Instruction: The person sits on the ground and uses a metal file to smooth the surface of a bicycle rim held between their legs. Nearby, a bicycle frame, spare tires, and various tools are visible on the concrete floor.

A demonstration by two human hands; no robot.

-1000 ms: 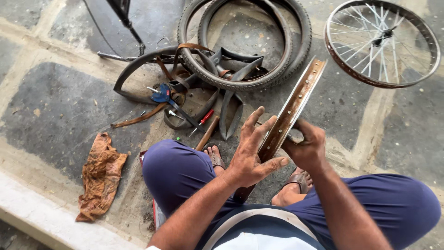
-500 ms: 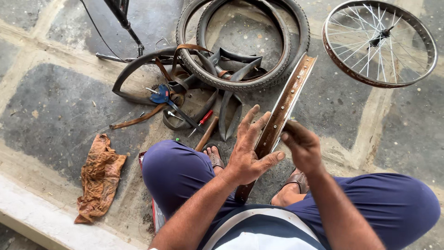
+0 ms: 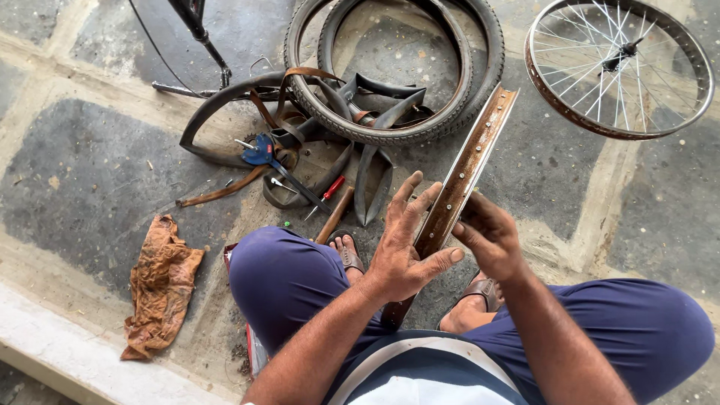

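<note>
I see the rim (image 3: 459, 184) as a rusty brown strip seen edge-on, its long axis running from low between my knees up and to the right, the top end pointing toward the tyres (image 3: 390, 75). Small holes dot its inner face.

My left hand (image 3: 405, 251) lies against the rim's left side with the fingers spread wide, palm and thumb touching the metal, not closed around it. My right hand (image 3: 487, 240) meets the rim from the right, fingers bunched and pinching its edge; I cannot tell whether something small sits between the fingertips.

The rim stands above my sandalled feet, between my blue-trousered legs. The ground is grey stone slabs (image 3: 82, 187) with pale joints. Ahead lie two tyres, one inside the other, with black tubes (image 3: 375, 161) and a mudguard (image 3: 217, 112) tangled at their near edge, and blue-handled pliers (image 3: 262, 150) among them. A spoked wheel (image 3: 619, 67) lies at the upper right, well apart from the tyres. A crumpled brown rag (image 3: 157, 285) sits left of my knee.
</note>
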